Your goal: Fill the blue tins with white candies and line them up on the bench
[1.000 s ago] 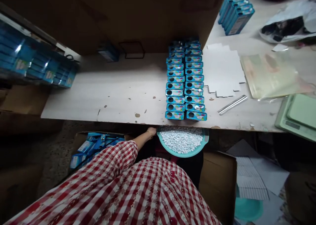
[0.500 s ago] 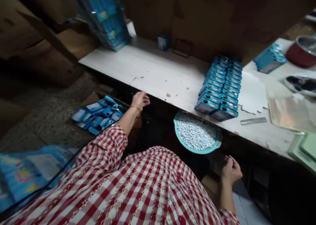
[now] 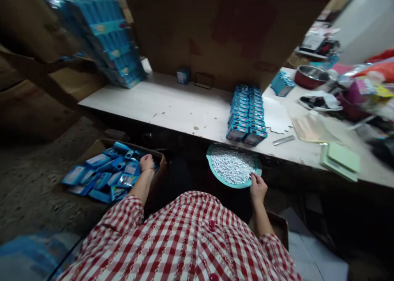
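My left hand (image 3: 147,162) is at the right side of an open carton (image 3: 160,166) filled with small blue boxes (image 3: 103,180). Its fingers point down among the boxes and are mostly hidden, so a grip does not show. My right hand (image 3: 257,186) is at the right edge of a turquoise basin (image 3: 212,169) heaped with small white pieces (image 3: 232,166). Thumb and fingers of this hand are pinched together over the basin's rim; anything between them is too small to make out.
On the white table (image 3: 172,116) two rows of upright blue boxes (image 3: 246,116) stand above the basin. A tall wrapped stack of blue packs (image 3: 113,47) is at the left. A metal strip (image 3: 283,140), a green scale-like object (image 3: 341,160) and a red pot (image 3: 310,76) lie to the right.
My left hand has moved left and down from the table's front edge into the carton. My right hand has come up to the basin's rim. The head view has shifted to the right.
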